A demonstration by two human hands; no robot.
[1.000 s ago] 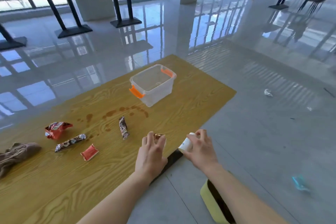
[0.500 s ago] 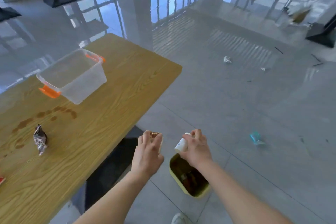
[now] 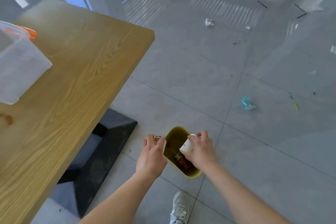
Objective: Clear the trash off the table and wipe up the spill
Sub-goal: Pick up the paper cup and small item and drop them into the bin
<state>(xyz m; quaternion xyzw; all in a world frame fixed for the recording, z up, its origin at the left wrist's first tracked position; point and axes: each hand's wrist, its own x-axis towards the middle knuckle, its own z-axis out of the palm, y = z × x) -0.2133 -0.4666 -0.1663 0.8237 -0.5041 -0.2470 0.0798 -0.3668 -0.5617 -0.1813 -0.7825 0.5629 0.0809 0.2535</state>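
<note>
My right hand (image 3: 201, 149) grips a white paper cup (image 3: 187, 146), tilted mouth-down over the yellow-green trash bin (image 3: 193, 174) on the floor. My left hand (image 3: 151, 156) is closed around a small shiny brown wrapper (image 3: 156, 138), just left of the bin's rim. Some trash lies inside the bin. The wooden table (image 3: 72, 82) fills the left side, with the edge of a brown spill stain (image 3: 8, 119) at its far left.
A clear plastic box with orange latches (image 3: 20, 60) stands on the table at left. The table's black base (image 3: 101, 143) sits beside the bin. Scraps of paper (image 3: 209, 22) and a blue wrapper (image 3: 247, 102) lie on the grey floor. A shoe (image 3: 180, 207) shows below.
The view swung right and down from the table to the floor. Both hands carried the cup and wrapper off the table edge to over the bin.
</note>
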